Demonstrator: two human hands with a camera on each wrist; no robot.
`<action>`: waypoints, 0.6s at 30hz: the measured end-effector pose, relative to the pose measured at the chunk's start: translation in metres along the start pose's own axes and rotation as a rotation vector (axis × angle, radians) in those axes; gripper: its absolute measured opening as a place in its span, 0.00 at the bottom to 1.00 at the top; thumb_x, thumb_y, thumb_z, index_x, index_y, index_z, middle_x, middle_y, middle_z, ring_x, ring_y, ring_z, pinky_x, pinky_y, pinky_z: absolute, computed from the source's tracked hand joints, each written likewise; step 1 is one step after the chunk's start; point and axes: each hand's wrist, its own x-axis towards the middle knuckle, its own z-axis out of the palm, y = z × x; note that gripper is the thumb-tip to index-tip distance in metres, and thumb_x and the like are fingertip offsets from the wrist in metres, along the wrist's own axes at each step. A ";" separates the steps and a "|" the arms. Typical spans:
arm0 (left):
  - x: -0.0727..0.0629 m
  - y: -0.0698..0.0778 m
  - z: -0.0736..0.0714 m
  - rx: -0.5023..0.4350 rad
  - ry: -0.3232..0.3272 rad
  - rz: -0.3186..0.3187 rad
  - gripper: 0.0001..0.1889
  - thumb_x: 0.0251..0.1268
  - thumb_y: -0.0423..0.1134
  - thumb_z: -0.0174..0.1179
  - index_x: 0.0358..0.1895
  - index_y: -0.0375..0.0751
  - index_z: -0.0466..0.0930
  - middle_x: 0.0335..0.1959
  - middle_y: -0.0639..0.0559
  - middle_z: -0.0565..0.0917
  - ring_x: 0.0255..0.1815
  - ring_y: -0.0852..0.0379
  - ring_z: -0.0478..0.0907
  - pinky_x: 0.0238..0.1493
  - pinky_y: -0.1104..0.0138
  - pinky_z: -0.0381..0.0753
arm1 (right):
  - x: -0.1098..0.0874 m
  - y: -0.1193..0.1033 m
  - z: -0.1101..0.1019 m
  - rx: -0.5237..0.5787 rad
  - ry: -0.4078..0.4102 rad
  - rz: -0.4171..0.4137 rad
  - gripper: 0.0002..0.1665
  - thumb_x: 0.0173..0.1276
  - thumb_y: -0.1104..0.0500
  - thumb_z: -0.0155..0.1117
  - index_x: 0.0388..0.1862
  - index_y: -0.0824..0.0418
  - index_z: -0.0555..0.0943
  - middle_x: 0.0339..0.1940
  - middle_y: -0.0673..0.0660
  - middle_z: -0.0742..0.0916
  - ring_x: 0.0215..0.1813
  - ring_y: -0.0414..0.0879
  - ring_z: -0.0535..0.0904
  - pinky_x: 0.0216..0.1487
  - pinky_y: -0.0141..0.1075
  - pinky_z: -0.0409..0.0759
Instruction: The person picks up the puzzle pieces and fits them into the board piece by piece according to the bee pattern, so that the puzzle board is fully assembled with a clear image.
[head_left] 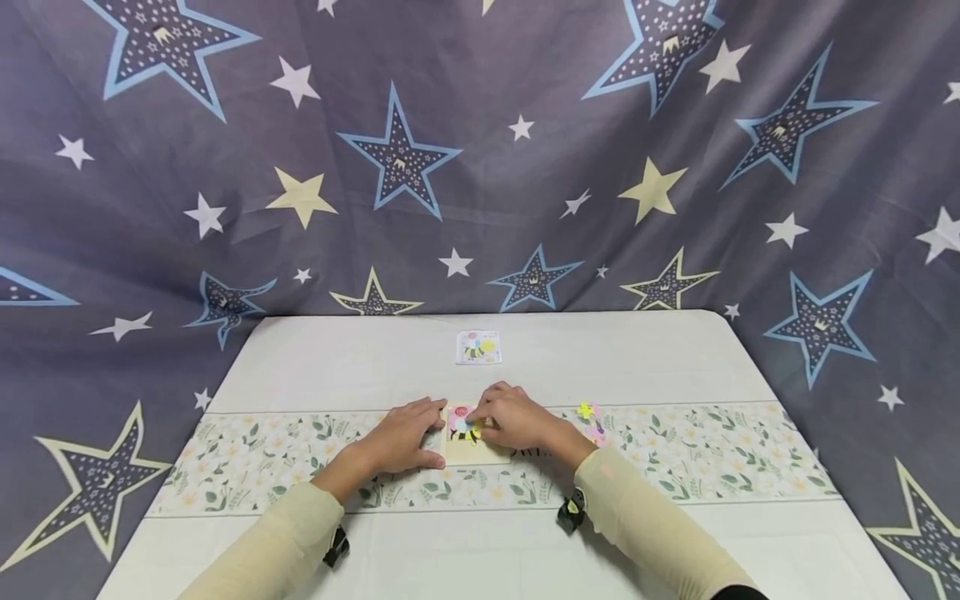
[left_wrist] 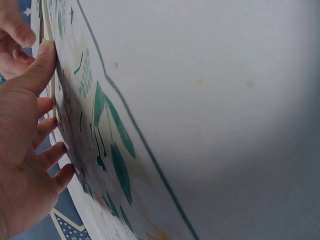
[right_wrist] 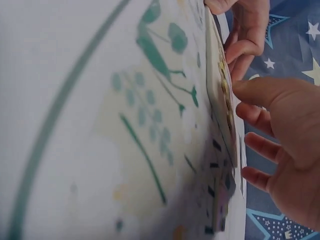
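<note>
A small pale wooden board with a bee picture, a red round patch and light blue wings lies flat on the table's floral strip. At its left edge rests my left hand, fingers spread and thumb near the lower corner. Over the board's right part is my right hand, its index fingertip on the picture by the blue wing. In the right wrist view its thumb touches the board and the other fingers are spread. No piece shows between its fingers; its palm side is partly hidden.
A picture card with a similar bee stands or lies farther back on the white table. Loose yellow and pink-purple pieces lie right of my right wrist. A star-patterned curtain hangs behind the table.
</note>
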 end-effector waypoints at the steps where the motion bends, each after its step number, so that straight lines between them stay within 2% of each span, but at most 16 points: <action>1: 0.000 0.000 0.000 -0.004 0.000 0.002 0.35 0.59 0.63 0.69 0.63 0.43 0.77 0.80 0.46 0.63 0.82 0.40 0.58 0.79 0.42 0.59 | -0.001 0.001 -0.001 0.011 0.013 0.002 0.18 0.72 0.55 0.65 0.59 0.49 0.87 0.50 0.49 0.87 0.64 0.50 0.75 0.60 0.48 0.75; 8: 0.000 0.000 0.001 -0.012 0.010 0.001 0.35 0.59 0.62 0.70 0.63 0.43 0.77 0.80 0.46 0.64 0.82 0.40 0.58 0.79 0.42 0.59 | -0.011 0.015 -0.005 0.034 0.083 0.017 0.16 0.71 0.56 0.67 0.57 0.50 0.88 0.49 0.50 0.86 0.65 0.52 0.75 0.62 0.52 0.75; 13: -0.001 -0.002 0.002 -0.003 0.016 0.007 0.34 0.59 0.62 0.70 0.62 0.44 0.78 0.80 0.46 0.64 0.82 0.40 0.58 0.79 0.42 0.60 | -0.020 0.023 -0.012 0.070 0.083 0.025 0.16 0.72 0.56 0.66 0.57 0.51 0.87 0.51 0.52 0.87 0.67 0.55 0.75 0.63 0.57 0.75; 18: -0.001 -0.001 0.003 -0.009 0.016 0.012 0.35 0.58 0.63 0.70 0.62 0.43 0.78 0.80 0.45 0.64 0.82 0.40 0.58 0.79 0.42 0.60 | -0.029 0.033 -0.017 0.083 0.079 0.067 0.17 0.72 0.56 0.65 0.59 0.51 0.87 0.54 0.52 0.86 0.68 0.55 0.75 0.70 0.58 0.71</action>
